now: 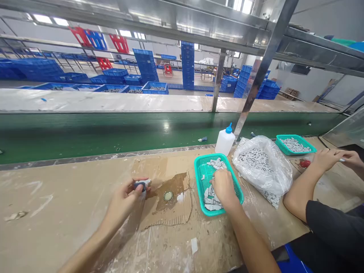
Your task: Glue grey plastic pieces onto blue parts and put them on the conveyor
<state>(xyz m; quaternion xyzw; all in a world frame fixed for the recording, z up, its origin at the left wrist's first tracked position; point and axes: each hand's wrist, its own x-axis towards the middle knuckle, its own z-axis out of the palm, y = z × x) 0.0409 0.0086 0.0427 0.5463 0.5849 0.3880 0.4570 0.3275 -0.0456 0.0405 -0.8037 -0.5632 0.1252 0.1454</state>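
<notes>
My left hand (129, 195) pinches a small dark blue and white part (141, 185) above the left edge of a torn cardboard piece (176, 216). A bottle cap (168, 196) lies face up on the cardboard's wet brown patch. My right hand (224, 187) reaches down into a green plastic basket (199, 189), its fingers bent together among small grey-white pieces (212, 203). The fingertips are hidden, so I cannot make out what they hold. Behind the basket stands a white squeeze bottle (225, 141) with a blue nozzle.
A clear plastic bag (280, 170) of grey-white pieces lies right of the basket. Farther right are a second green basket (280, 146) and a co-worker's hands (327, 159). A green conveyor belt (142, 132) carries a small part (202, 139). A metal post (253, 83) rises beyond the bottle.
</notes>
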